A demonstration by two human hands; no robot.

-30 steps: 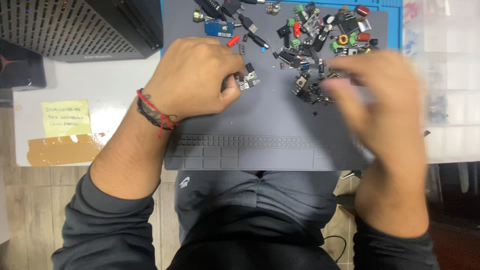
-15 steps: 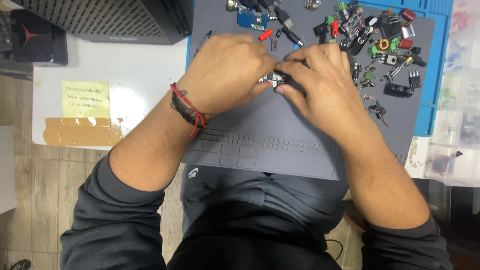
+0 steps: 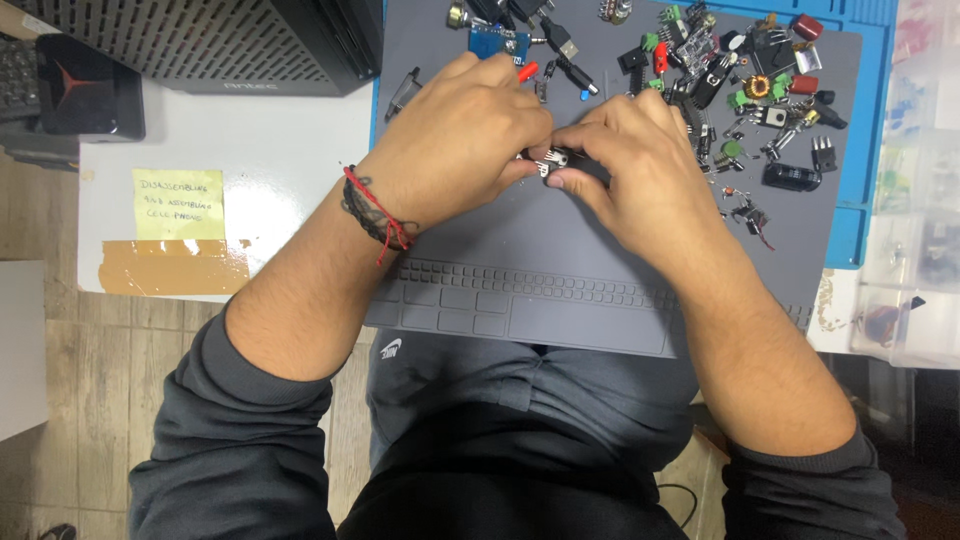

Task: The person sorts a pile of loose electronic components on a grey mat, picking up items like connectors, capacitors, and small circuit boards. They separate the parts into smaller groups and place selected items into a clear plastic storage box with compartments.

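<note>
Grey silicone mat [image 3: 600, 250] under everything, loose parts pile [image 3: 745, 90] top right. Left hand [image 3: 455, 140] and right hand [image 3: 640, 170] fingertips meet mid-mat, both pinching tiny black component [image 3: 548, 160] with silvery metal legs. Mostly hidden, so orientation unclear.

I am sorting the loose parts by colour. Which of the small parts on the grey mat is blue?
The small blue part just above the right hand, beside the black cable plug; the parts around it are black, red or green.
</note>
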